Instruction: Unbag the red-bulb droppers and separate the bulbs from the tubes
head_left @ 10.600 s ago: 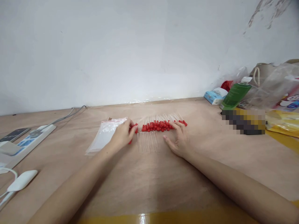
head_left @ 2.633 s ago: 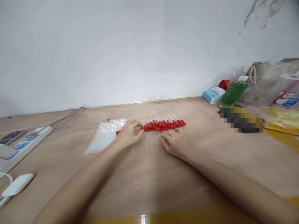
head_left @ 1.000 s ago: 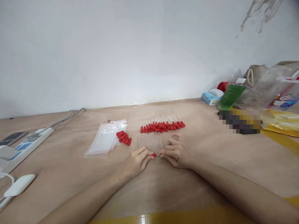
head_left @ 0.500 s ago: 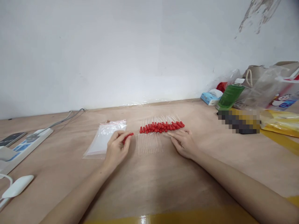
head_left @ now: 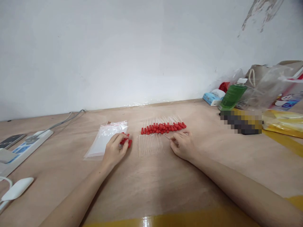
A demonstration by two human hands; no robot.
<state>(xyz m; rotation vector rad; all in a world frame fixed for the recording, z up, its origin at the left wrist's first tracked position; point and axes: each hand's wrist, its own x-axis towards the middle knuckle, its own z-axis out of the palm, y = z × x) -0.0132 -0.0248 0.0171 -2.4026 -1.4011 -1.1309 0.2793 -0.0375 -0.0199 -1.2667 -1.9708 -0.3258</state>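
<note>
Left hand [head_left: 115,148] back at rubbery red bulbs [head_left: 126,141].

We see a small heap of loose red rubber bulbs [head_left: 126,142] lying on the wooden table [head_left: 151,183], just beside the right edge of the clear zip bags, with our left hand [head_left: 115,148] resting on them, fingers curled over the heap; beside them lies a flat row of bare glass tubes [head_left: 150,145], side by side and pointing away from us; our right hand [head_left: 183,145] pinches what seems to be one more thin glass tube [head_left: 168,138], angled toward the row; behind it runs a line of finished droppers [head_left: 163,127], red bulbs near us, glass tips pointing to the wall.
</note>
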